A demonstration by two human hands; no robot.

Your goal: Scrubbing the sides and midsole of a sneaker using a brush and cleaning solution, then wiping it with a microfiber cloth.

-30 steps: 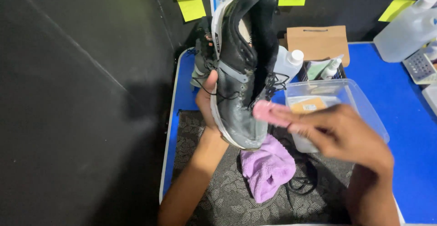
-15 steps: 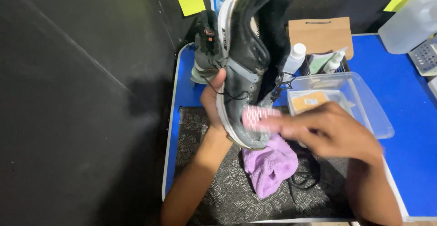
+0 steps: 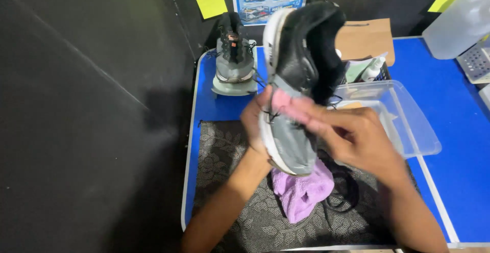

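You hold a grey and black sneaker point(image 3: 298, 84) up in front of you, toe pointing down toward your body and heel opening up and away. Your left hand point(image 3: 255, 118) wraps around the shoe from its left side, fingers closed on the sole edge and thumb across the laces. Your right hand point(image 3: 357, 141) pinches a small pink cleaning pad point(image 3: 283, 101), fingers closed around it, and presses it against the grey upper near the laces. Directly beneath both hands lies a crumpled purple cloth point(image 3: 301, 189) on a patterned grey mat point(image 3: 224, 181), with loose black laces point(image 3: 347, 192) just to the right of the cloth. Beyond your right hand sits a clear plastic tub point(image 3: 408, 125), and past it a small box holding bottles point(image 3: 372, 69). Beyond your left hand, the second sneaker point(image 3: 235, 61) stands upright on the blue table point(image 3: 449, 110). Judging by this, the wiping of the held shoe's upper is under way; whether any part is already clean cannot be told, and the second shoe waits apart from your hands.
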